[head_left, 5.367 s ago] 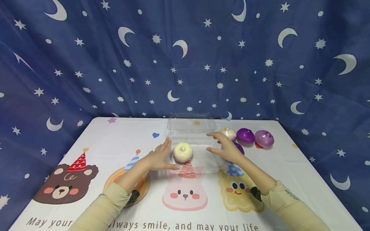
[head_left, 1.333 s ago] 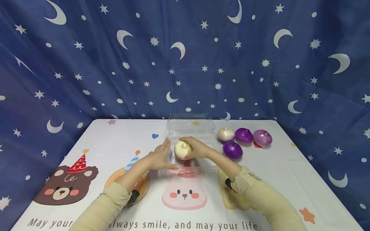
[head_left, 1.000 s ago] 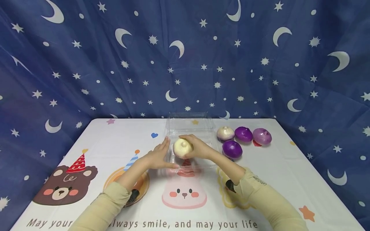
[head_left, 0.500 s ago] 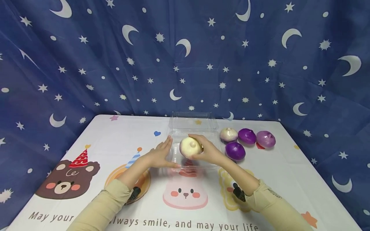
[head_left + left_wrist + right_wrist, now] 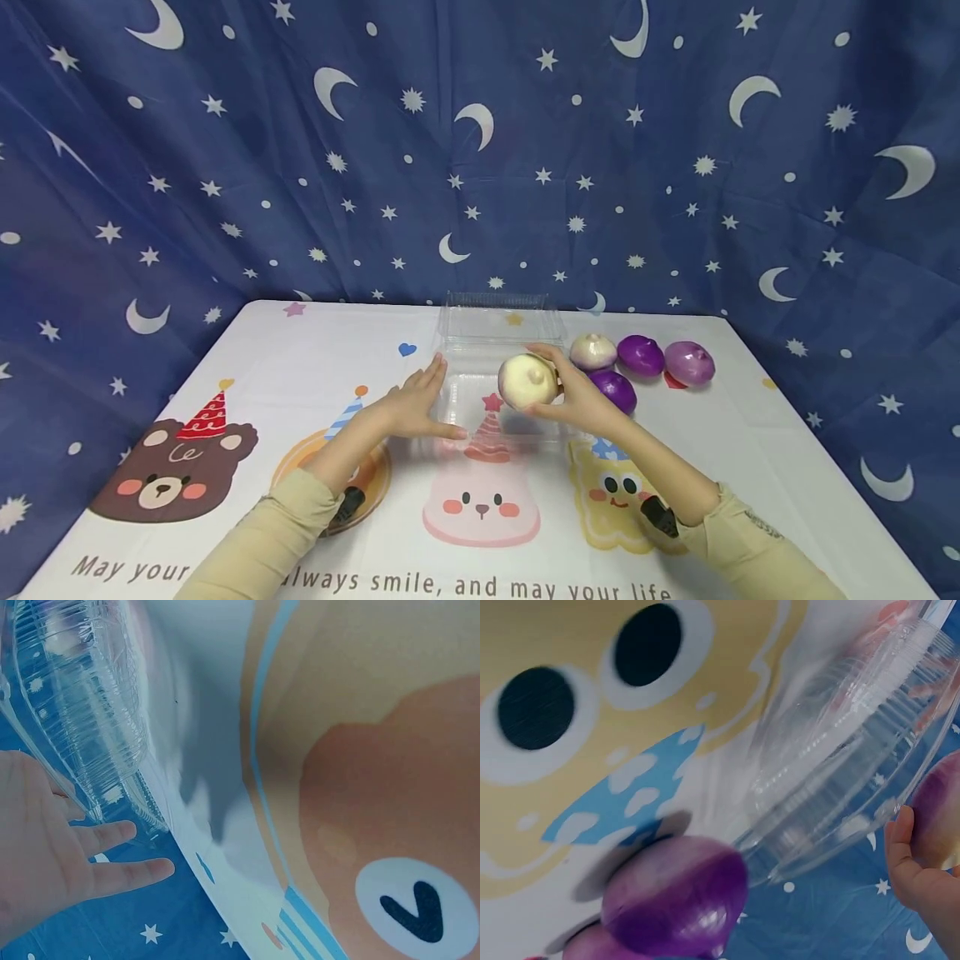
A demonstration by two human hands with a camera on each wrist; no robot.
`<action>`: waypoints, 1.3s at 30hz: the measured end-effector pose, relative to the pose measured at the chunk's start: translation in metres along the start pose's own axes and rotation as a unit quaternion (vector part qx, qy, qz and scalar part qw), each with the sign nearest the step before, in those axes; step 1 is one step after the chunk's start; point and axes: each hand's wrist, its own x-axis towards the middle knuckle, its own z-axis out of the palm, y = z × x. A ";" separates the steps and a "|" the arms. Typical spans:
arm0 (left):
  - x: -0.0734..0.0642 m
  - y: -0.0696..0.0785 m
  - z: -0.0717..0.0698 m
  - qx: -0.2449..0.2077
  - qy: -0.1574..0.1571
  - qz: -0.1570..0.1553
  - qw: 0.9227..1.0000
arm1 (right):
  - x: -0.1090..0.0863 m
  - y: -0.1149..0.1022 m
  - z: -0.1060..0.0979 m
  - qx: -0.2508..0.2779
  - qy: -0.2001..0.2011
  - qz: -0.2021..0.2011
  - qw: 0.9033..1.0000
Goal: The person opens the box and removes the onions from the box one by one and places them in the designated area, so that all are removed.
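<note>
A clear plastic clamshell box [image 5: 465, 392] lies with its lid [image 5: 498, 321] folded back. My left hand [image 5: 408, 408] rests against the box's left side, fingers extended; the left wrist view has that hand [image 5: 52, 840] beside the ribbed wall. In my right hand [image 5: 581, 396] is a pale onion [image 5: 527, 382] with a purple-tinged base, gripped between thumb and fingers over the right part of the box. The right wrist view catches only part of this onion [image 5: 941, 814] and a few fingers. Whether the onion touches the box floor, I cannot tell.
Right of the box sit a whitish onion [image 5: 593, 352], a dark purple onion [image 5: 641, 356], a lilac onion [image 5: 690, 363] and another purple onion [image 5: 613, 390], partly behind my right hand. A printed cloth [image 5: 360, 333] covers the table; a starry blue curtain [image 5: 525, 142] hangs behind.
Seconds ago the pale onion sat at the box's left with my right hand off it. My right hand has since gripped it and moved it rightward. The left hand has stayed put.
</note>
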 end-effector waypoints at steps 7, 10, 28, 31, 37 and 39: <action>0.006 0.006 -0.003 -0.010 -0.010 0.002 1.000 | -0.017 0.005 -0.018 -0.026 0.025 0.014 0.999; 0.006 0.007 -0.004 -0.010 -0.011 -0.002 1.000 | -0.023 0.008 -0.024 -0.042 0.029 0.011 0.999; 0.001 0.005 -0.005 -0.007 0.000 0.002 1.000 | -0.050 0.025 -0.059 -0.063 0.035 0.027 0.997; -0.002 0.004 -0.003 -0.009 0.004 -0.002 1.000 | -0.052 0.028 -0.066 -0.071 0.038 0.030 0.996; -0.005 0.001 -0.002 -0.006 0.007 -0.004 1.000 | -0.058 0.037 -0.078 -0.088 0.049 0.022 0.995; -0.005 0.000 -0.001 -0.006 0.006 -0.003 1.000 | -0.060 0.040 -0.081 -0.084 0.052 0.017 0.995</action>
